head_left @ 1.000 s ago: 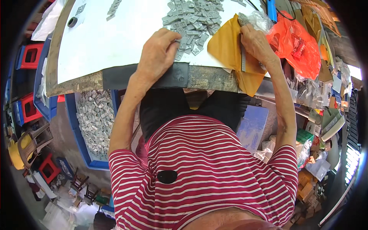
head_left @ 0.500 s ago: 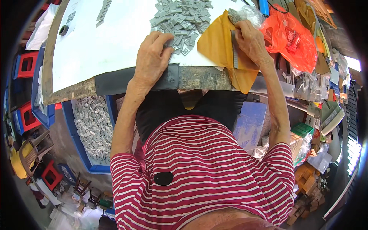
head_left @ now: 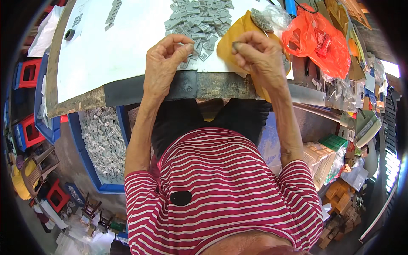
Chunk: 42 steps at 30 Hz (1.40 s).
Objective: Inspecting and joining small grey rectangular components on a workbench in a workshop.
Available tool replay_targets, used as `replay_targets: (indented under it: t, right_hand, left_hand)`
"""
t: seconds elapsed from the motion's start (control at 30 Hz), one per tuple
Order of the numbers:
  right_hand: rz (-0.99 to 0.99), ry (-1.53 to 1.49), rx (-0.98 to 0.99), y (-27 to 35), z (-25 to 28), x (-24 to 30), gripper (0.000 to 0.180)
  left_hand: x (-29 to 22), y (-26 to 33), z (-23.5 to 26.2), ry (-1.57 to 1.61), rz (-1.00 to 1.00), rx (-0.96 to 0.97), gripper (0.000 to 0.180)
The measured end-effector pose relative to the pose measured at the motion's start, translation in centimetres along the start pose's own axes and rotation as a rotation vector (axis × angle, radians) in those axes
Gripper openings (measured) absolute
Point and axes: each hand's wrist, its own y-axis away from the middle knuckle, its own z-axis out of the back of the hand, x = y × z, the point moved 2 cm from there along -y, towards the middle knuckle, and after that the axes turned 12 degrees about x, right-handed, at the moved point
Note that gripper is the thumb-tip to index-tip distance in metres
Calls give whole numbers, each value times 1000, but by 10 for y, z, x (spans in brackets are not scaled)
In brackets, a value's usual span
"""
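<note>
My left hand (head_left: 161, 63) is closed in a pinch at the near left edge of a heap of small grey rectangular pieces (head_left: 197, 21). Whatever lies between its fingertips blends with the heap behind. Over a yellow-brown paper sheet or envelope (head_left: 231, 34), my right hand (head_left: 263, 59) pinches a small dark piece (head_left: 235, 47) between thumb and forefinger. Its kind is too small to make out. A mound of tiny grey parts (head_left: 261, 20) sits by the paper's far edge, and more show beside my right wrist.
A red plastic bag (head_left: 308, 36) and a clear bag (head_left: 278, 17) lie at the right. A row of grey pieces (head_left: 113, 15) and a black ring (head_left: 69, 35) are on the white tabletop (head_left: 106, 55). Below the table's edge stands a blue bin (head_left: 91, 178) full of similar pieces.
My right hand has come left and nearer from the mound of tiny parts, now pinching a small dark piece. My left hand has shifted slightly, its fingers drawn together in a pinch.
</note>
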Motion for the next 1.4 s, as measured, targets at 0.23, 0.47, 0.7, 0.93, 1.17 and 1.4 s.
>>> replay_targets:
  t: [0.23,0.47,0.7,0.93,1.17,1.4]
  right_hand:
    - [-46,-267,108,-4,-20,-18,10]
    - [-96,-330,126,-2,-20,-28,11]
    - [-123,-282,130,-1,-20,-28,13]
    - [-160,-187,159,1,-20,-29,16]
    - [-185,-148,196,3,-23,-27,16]
    - [-195,-121,168,3,-31,-28,12]
  left_hand:
    - [-4,10,-18,128,-7,111,14]
    - [2,15,-21,94,14,143,16]
    - [1,15,-23,91,68,157,20]
    - [1,16,-22,38,67,177,16]
    - [-1,17,-20,43,78,221,15]
    - [5,19,-16,179,88,245,17]
